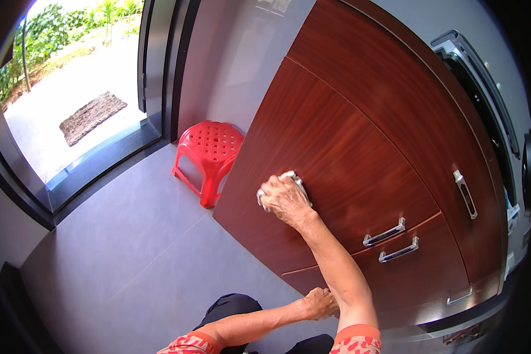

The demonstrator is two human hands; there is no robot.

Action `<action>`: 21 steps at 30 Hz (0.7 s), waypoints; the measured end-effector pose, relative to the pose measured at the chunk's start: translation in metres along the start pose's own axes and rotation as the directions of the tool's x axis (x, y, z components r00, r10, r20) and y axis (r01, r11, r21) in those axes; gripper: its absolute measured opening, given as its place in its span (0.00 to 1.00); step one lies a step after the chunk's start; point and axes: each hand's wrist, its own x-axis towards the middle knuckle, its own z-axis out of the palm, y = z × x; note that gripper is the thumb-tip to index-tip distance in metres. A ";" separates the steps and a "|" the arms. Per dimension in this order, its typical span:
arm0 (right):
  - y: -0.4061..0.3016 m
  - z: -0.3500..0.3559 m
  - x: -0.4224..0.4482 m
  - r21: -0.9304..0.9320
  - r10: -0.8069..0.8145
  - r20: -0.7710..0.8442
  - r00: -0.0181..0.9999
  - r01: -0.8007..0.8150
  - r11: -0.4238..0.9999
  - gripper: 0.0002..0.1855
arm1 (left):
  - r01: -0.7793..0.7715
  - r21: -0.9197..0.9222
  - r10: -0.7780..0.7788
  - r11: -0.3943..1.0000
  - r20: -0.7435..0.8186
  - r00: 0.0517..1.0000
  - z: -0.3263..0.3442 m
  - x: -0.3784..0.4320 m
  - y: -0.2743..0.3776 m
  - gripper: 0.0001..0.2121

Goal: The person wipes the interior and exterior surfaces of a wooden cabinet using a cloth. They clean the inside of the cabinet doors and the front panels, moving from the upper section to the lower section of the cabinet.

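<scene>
My right hand (pixel 285 198) is closed around a crumpled whitish cloth (pixel 298 181) and presses it against a reddish-brown wooden cabinet door (pixel 336 146). My left hand (pixel 321 304) is low down, beside my right forearm and near the cabinet's lower part; its fingers are partly hidden, and whether it holds anything does not show. Two metal bar handles, an upper one (pixel 384 234) and a lower one (pixel 399 251), sit to the right of my right forearm on neighbouring cabinet fronts. Another metal handle (pixel 465 194) is on the front farther right.
A red plastic stool (pixel 212 144) stands on the grey tiled floor (pixel 146 248) beside the cabinet and wall. At the upper left, an open doorway with a raised sill (pixel 106 150) leads outside to a brown doormat (pixel 93 118). An appliance (pixel 482 84) rests on the cabinet top.
</scene>
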 end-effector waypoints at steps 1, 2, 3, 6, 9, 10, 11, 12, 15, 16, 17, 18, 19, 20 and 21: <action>-0.002 -0.003 -0.002 0.128 -0.046 0.159 0.986 0.025 0.991 0.07 | 0.035 0.005 -0.035 0.999 0.026 0.999 -0.006 -0.002 -0.001 0.13; -0.001 -0.007 -0.005 0.175 -0.027 0.016 1.000 0.024 0.984 0.09 | 0.070 0.010 -0.070 0.998 0.051 0.996 -0.012 -0.003 -0.001 0.13; 0.004 -0.016 -0.004 0.144 0.029 -0.052 0.998 -0.022 0.989 0.08 | 0.098 0.011 -0.098 0.995 0.081 0.992 -0.016 -0.004 0.001 0.13; 0.046 -0.065 0.008 0.049 0.273 -0.588 0.762 -0.303 0.952 0.14 | 0.133 0.024 -0.134 0.991 0.057 0.989 -0.016 -0.003 0.006 0.13; 0.074 -0.083 0.026 -0.125 0.313 -0.780 0.542 -0.625 0.770 0.15 | 0.145 0.003 -0.145 0.989 0.086 0.986 -0.022 -0.005 0.012 0.11; 0.073 -0.078 0.034 -0.155 0.295 -0.776 0.557 -0.623 0.767 0.15 | 0.148 0.003 -0.148 0.989 0.086 0.985 -0.021 -0.005 0.011 0.10; 0.070 -0.072 0.042 -0.186 0.276 -0.773 0.572 -0.620 0.763 0.14 | 0.151 0.003 -0.150 0.989 0.086 0.985 -0.020 -0.005 0.010 0.09; 0.066 -0.062 0.043 -0.218 0.269 -0.718 0.642 -0.574 0.789 0.14 | 0.108 0.054 -0.116 0.993 0.176 0.978 -0.026 -0.004 0.012 0.07; 0.041 -0.029 0.061 -0.204 0.212 -0.676 0.706 -0.455 0.867 0.13 | -0.003 0.097 -0.030 0.995 0.335 0.942 -0.015 0.001 0.003 0.16; 0.031 -0.019 0.067 -0.198 0.195 -0.652 0.733 -0.412 0.890 0.14 | 0.011 0.116 -0.036 0.993 0.211 0.977 0.008 0.000 -0.004 0.13; 0.021 -0.007 0.073 -0.190 0.175 -0.627 0.759 -0.367 0.911 0.14 | 0.029 0.132 -0.040 0.991 0.083 0.996 0.032 -0.002 -0.012 0.11; 0.013 0.013 0.068 -0.136 0.197 -0.590 0.783 -0.337 0.932 0.12 | 0.044 0.136 -0.064 0.990 0.147 0.987 0.020 -0.003 -0.006 0.10; 0.004 0.029 0.065 -0.133 0.178 -0.561 0.808 -0.300 0.945 0.12 | 0.060 0.143 -0.088 0.988 0.204 0.975 0.005 -0.004 0.000 0.10; -0.005 0.046 0.060 -0.102 0.185 -0.536 0.824 -0.280 0.954 0.12 | 0.043 0.537 -0.172 0.843 0.193 0.966 0.023 0.001 0.002 0.09; -0.015 0.062 0.055 -0.072 0.187 -0.509 0.840 -0.258 0.964 0.12 | -0.009 0.834 -0.256 0.552 0.179 0.950 0.040 0.005 0.004 0.09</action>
